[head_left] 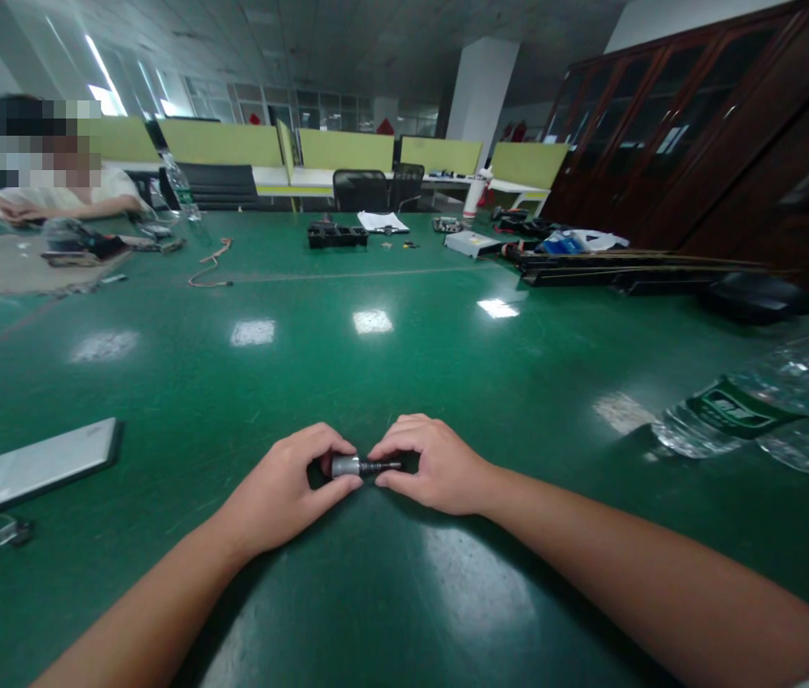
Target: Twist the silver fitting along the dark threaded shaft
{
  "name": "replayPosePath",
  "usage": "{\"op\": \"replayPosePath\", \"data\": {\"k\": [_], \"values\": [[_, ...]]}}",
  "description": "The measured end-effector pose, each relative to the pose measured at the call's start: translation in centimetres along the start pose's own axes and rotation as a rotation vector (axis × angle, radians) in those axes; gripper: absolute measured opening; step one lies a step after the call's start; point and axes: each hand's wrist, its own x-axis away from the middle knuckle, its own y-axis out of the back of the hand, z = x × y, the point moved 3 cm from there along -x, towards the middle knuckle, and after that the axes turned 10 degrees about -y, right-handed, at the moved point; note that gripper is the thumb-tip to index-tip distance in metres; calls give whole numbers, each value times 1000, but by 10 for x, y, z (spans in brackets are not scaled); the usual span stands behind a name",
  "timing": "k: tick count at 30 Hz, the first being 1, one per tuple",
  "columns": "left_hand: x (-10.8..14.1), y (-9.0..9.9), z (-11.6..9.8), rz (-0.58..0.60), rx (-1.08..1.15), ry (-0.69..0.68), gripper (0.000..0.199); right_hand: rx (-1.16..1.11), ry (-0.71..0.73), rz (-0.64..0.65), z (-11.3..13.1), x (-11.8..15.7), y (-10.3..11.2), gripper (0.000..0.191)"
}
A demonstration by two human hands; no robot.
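Observation:
Close in front of me, a small silver cylinder with a thin black ribbed shaft [347, 465] lies level, its shaft to the right. I cannot make out exactly what kind of part it is. My left hand [296, 483] curls round the silver end, thumb on the near side and fingers on the far side. On the shaft, my right hand [433, 463] has its thumb and fingertips to either side, the thin tip reaching into its curl. Both hands are low over the green table [289, 382]. The palm sides of the hands are hidden.
A silver box with a cable [46, 463] lies to the left. Clear water bottles [726, 416] stand at the right. Farther back are a black tray [337, 235], papers [382, 222], long black rails [633, 269] and a cord [210, 263]. A person [67, 196] sits at the far left.

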Motion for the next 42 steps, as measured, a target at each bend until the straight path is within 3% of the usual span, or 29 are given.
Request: {"op": "replayPosePath", "data": {"k": [29,42], "values": [[-2,-3,-3,17,14,-45,12,13,103,-13,3,3,1,13],[-1,-3,-1,22,-18,-32,14,40,-16,-25,1,1,-3,12]]}}
